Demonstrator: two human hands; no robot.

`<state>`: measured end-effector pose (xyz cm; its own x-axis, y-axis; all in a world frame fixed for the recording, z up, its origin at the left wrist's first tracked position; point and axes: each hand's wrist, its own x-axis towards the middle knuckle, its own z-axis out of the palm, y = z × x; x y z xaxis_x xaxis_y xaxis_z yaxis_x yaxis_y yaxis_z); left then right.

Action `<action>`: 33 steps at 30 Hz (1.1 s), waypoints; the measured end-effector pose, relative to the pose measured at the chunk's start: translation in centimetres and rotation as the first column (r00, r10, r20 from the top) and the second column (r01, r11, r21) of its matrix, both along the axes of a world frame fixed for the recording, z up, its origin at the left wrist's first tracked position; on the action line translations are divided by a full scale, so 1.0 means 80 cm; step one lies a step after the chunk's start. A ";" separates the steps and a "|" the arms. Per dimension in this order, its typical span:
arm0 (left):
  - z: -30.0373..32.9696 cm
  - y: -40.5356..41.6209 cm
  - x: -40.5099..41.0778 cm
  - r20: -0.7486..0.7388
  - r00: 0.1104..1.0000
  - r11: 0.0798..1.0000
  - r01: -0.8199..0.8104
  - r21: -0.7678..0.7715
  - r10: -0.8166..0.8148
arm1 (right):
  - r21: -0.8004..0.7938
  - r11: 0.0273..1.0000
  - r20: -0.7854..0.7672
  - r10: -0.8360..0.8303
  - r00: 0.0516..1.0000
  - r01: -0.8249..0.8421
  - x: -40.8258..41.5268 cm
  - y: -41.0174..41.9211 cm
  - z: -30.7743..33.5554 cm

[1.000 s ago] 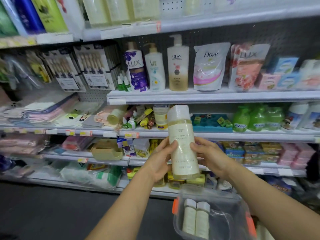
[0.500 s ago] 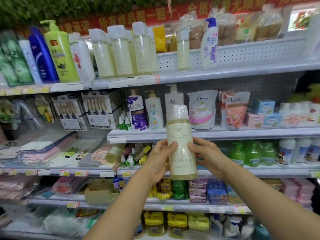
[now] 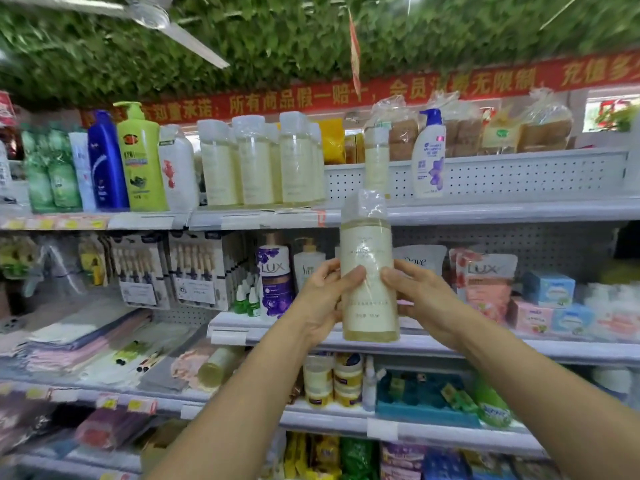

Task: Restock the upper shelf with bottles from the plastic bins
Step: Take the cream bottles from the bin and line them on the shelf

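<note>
I hold the pale yellow bottle [image 3: 369, 271] upright in front of me, my left hand [image 3: 325, 299] and right hand [image 3: 420, 294] both curled around its sides, just below the upper shelf [image 3: 485, 211] where matching bottles [image 3: 256, 161] stand.

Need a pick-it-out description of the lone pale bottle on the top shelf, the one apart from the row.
Start at the grey metal top shelf under the red banner. Right of the tight row of pale yellow wrapped bottles comes a gap, then the lone pale yellow clear-wrapped bottle. It stands alone, just left of the white pump bottle with purple flowers.
</note>
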<state>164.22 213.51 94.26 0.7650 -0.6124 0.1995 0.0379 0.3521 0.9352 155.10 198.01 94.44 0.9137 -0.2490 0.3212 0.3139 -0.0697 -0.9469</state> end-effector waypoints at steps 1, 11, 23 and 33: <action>0.008 -0.004 0.006 0.013 1.000 1.000 -0.003 -0.004 0.004 | -0.012 1.000 0.012 0.001 1.000 -0.001 0.007 -0.004 0.008; 0.082 -0.030 0.078 0.166 0.986 0.998 -0.007 -0.062 0.017 | -0.080 0.996 0.156 -0.030 0.987 0.043 0.082 -0.026 0.085; 0.193 -0.044 0.184 0.404 0.913 0.996 -0.076 0.042 0.052 | -0.150 0.982 0.267 -0.072 0.961 0.115 0.185 -0.052 0.189; 0.245 -0.079 0.253 0.425 0.905 1.000 -0.022 0.003 0.019 | -0.151 0.975 0.327 -0.108 0.939 0.165 0.267 -0.081 0.244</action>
<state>184.42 207.21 113.84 0.6212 -0.6002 0.5038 -0.3705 0.3416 0.8637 176.45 191.51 113.99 0.7197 -0.2786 0.6359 0.5693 -0.2874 -0.7702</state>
